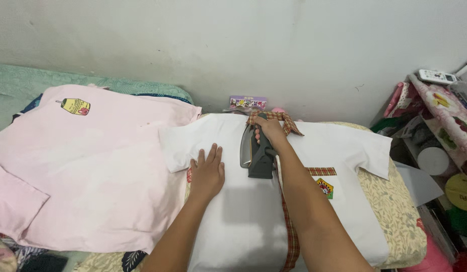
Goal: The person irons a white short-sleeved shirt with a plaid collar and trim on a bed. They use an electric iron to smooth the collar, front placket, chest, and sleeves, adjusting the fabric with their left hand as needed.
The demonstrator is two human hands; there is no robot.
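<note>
A white short-sleeved shirt (344, 151) with plaid collar, plaid front strip and a plaid-edged pocket with a badge lies flat on a padded floral surface (402, 201). My right hand (269, 130) grips the handle of a dark grey clothes iron (257, 153) that rests on the shirt's chest, tilted onto its side edge. My left hand (208, 171) lies flat with fingers spread on the shirt's left side, just left of the iron.
A pink T-shirt (82, 166) with a small printed picture lies spread to the left over green bedding. A small colourful packet (248, 103) sits by the wall. At right stands a cluttered shelf with floral cloth (445, 113), a white remote (437, 76) and round containers.
</note>
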